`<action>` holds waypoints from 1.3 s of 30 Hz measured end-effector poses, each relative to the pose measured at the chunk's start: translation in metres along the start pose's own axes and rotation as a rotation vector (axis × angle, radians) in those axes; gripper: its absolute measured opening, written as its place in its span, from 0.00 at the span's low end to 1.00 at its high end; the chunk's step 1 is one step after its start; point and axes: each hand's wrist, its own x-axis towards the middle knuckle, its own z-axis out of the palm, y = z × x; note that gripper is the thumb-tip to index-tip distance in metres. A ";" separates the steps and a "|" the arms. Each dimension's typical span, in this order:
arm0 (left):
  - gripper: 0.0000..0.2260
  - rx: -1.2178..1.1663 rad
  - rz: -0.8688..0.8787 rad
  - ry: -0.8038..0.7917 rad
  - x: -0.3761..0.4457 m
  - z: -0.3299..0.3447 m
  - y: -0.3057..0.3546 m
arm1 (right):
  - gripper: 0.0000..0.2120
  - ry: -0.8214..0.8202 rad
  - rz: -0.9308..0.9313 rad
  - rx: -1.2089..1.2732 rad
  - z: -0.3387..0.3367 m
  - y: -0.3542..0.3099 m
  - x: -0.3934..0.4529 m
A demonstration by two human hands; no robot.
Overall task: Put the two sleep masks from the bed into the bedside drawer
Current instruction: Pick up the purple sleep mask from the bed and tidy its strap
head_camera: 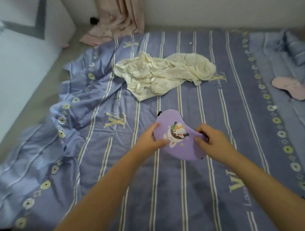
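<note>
while my left hand (150,139) pinches the purple sleep mask (177,135) at its nine o'clock edge and my right hand (212,141) at three, its dangling strap may snag; the pink mask (290,88), at two o'clock, might get forgotten.

we are in a home bedroom: a wide bed (187,184) under a blue striped sheet (94,104), a crumpled cream cloth (163,74) lying on it, and a pink curtain (123,14) hanging against the far plain wall (213,4).
</note>
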 end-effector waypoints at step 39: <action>0.17 -0.623 0.472 0.092 -0.102 -0.003 0.170 | 0.17 0.171 -0.222 0.274 -0.130 -0.096 -0.029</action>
